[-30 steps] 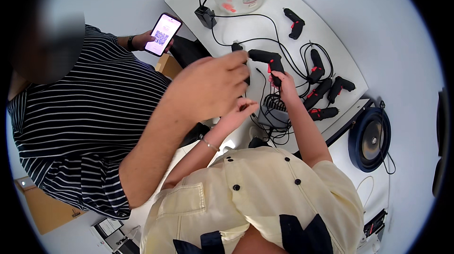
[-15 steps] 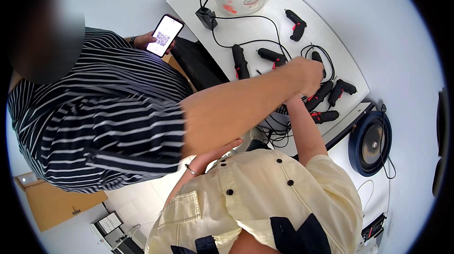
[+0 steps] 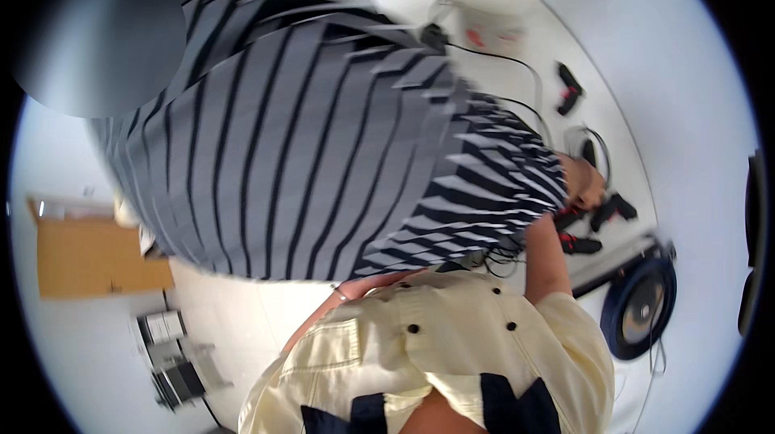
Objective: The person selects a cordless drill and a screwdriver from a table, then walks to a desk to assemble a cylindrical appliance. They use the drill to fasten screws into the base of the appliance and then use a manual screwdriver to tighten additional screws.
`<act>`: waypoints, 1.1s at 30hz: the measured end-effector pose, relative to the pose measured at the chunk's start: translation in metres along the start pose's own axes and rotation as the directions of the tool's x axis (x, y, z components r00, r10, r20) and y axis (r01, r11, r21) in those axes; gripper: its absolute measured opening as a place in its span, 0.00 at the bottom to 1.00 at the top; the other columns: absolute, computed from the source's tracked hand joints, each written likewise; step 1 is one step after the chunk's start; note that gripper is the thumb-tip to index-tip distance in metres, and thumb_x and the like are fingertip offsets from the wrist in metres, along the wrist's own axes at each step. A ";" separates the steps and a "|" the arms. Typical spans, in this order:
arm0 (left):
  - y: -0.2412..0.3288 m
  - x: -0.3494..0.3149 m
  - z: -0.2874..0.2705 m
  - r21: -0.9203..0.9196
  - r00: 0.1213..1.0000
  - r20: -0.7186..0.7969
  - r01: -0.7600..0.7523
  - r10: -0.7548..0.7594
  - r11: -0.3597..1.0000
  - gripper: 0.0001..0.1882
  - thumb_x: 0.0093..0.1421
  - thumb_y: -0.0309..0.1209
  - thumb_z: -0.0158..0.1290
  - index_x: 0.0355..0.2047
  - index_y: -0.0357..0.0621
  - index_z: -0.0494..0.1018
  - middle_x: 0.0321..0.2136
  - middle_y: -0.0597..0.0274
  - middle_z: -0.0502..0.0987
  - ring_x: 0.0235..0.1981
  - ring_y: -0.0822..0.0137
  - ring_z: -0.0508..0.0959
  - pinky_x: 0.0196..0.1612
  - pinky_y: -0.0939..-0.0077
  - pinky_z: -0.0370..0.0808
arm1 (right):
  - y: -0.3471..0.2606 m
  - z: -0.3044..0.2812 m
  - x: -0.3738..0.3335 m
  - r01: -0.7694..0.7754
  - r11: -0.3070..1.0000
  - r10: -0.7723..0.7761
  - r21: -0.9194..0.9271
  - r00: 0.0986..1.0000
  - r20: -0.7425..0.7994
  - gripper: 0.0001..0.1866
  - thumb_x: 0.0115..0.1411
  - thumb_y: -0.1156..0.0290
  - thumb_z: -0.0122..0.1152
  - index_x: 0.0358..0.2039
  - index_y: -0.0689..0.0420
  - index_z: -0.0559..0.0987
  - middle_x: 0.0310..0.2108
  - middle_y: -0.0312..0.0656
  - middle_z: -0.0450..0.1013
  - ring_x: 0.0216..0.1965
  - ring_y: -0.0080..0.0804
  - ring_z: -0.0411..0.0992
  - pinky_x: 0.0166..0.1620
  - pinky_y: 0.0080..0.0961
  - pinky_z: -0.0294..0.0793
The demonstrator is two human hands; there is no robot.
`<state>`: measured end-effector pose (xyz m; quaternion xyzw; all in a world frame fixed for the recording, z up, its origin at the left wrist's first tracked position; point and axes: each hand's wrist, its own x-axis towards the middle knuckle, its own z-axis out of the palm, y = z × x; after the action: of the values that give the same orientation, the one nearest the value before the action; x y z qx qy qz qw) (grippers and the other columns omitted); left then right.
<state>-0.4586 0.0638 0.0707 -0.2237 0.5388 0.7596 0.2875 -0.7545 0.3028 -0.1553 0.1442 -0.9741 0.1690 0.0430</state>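
My left hand [image 3: 378, 281] is low in front of my shirt, its fingers hidden by a co-worker's striped shirt [image 3: 291, 143]. My right forearm [image 3: 549, 260] reaches up to the table, but its hand disappears behind the co-worker's sleeve and hand [image 3: 584, 184]. Around that spot lie black pistol-shaped power screwdrivers with red triggers: one screwdriver [image 3: 613, 211] to the right, another screwdriver [image 3: 580, 244] just beside my forearm. A dark upright handle [image 3: 589, 153] shows above the co-worker's hand. What either hand there holds cannot be made out.
Farther up the white table [image 3: 508, 79] are a rice cooker [image 3: 492, 10], a black power adapter [image 3: 433, 37] with its cable, and one more screwdriver [image 3: 569, 88]. A round blue-rimmed device [image 3: 643, 310] stands at the right. The co-worker's body blocks the table's left part.
The co-worker has leaned in across the table, covering several screwdrivers and part of my left hand. Their phone has left view. The scene has shifted rightward and blurred.
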 end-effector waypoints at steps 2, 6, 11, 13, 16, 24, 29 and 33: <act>0.002 -0.010 0.006 -0.030 0.998 -0.035 0.050 -0.051 0.998 0.13 0.59 0.38 0.47 0.35 0.41 0.74 0.30 0.67 0.75 0.31 0.76 0.72 0.36 0.80 0.69 | 0.007 0.000 -0.006 0.004 0.999 -0.003 -0.042 1.000 0.016 0.15 0.53 0.63 0.53 0.36 0.61 0.71 0.28 0.47 0.69 0.30 0.46 0.70 0.34 0.38 0.69; -0.060 0.012 -0.045 0.595 0.975 0.038 -0.199 0.220 0.778 0.13 0.58 0.34 0.45 0.35 0.39 0.74 0.33 0.58 0.76 0.34 0.68 0.74 0.39 0.77 0.69 | -0.008 -0.001 -0.018 0.103 0.983 -0.099 -0.150 0.994 0.038 0.12 0.53 0.66 0.52 0.33 0.62 0.71 0.26 0.47 0.68 0.29 0.46 0.69 0.32 0.39 0.69; -0.109 -0.016 -0.087 0.626 0.946 0.026 -0.268 0.323 0.732 0.10 0.57 0.31 0.46 0.34 0.42 0.75 0.31 0.60 0.77 0.33 0.67 0.74 0.39 0.75 0.70 | -0.033 -0.019 -0.061 0.230 0.921 -0.231 -0.313 0.972 0.032 0.09 0.53 0.69 0.51 0.28 0.62 0.71 0.23 0.47 0.67 0.27 0.45 0.69 0.30 0.40 0.69; -0.131 -0.031 -0.104 0.616 0.930 0.009 -0.294 0.367 0.731 0.09 0.56 0.30 0.46 0.34 0.42 0.75 0.31 0.60 0.77 0.33 0.66 0.74 0.39 0.75 0.69 | -0.040 -0.031 -0.091 0.291 0.867 -0.318 -0.404 0.948 0.002 0.08 0.54 0.70 0.50 0.26 0.63 0.71 0.23 0.46 0.66 0.27 0.45 0.69 0.29 0.40 0.69; -0.173 -0.071 -0.136 0.583 0.847 -0.159 -0.335 0.508 0.740 0.08 0.53 0.28 0.48 0.30 0.43 0.77 0.29 0.58 0.77 0.32 0.62 0.75 0.36 0.73 0.70 | -0.084 -0.045 -0.143 0.380 0.817 -0.369 -0.433 0.922 0.113 0.08 0.54 0.71 0.50 0.24 0.63 0.71 0.21 0.46 0.66 0.26 0.45 0.69 0.28 0.41 0.69; -0.236 -0.198 -0.226 -0.068 0.742 -0.609 -0.400 0.279 0.914 0.11 0.58 0.25 0.40 0.37 0.42 0.73 0.17 0.72 0.63 0.16 0.80 0.57 0.18 0.85 0.55 | -0.284 -0.046 -0.261 0.522 0.836 -0.425 0.170 0.420 0.801 0.15 0.48 0.60 0.56 0.20 0.62 0.75 0.21 0.50 0.71 0.24 0.47 0.69 0.29 0.39 0.69; -0.274 -0.281 -0.260 -0.393 0.573 -0.813 -0.666 0.098 0.635 0.12 0.59 0.25 0.40 0.40 0.39 0.70 0.17 0.72 0.62 0.14 0.80 0.55 0.16 0.87 0.53 | -0.450 -0.031 -0.304 0.618 0.735 -0.592 0.280 0.381 0.710 0.11 0.48 0.65 0.55 0.20 0.60 0.76 0.24 0.51 0.71 0.28 0.48 0.71 0.31 0.40 0.69; -0.312 -0.325 -0.280 -0.409 0.424 -0.904 -0.808 -0.063 0.424 0.14 0.58 0.25 0.40 0.43 0.35 0.67 0.17 0.71 0.62 0.15 0.79 0.56 0.16 0.86 0.53 | -0.559 0.001 -0.338 0.739 0.578 -0.717 0.347 0.256 0.648 0.10 0.49 0.66 0.53 0.20 0.58 0.77 0.24 0.46 0.73 0.30 0.46 0.71 0.33 0.40 0.71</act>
<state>-0.0001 -0.1855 -0.0231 -0.5030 0.2176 0.7573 -0.3551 -0.2664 -0.1116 -0.0236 0.6289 -0.7252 0.0431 -0.2771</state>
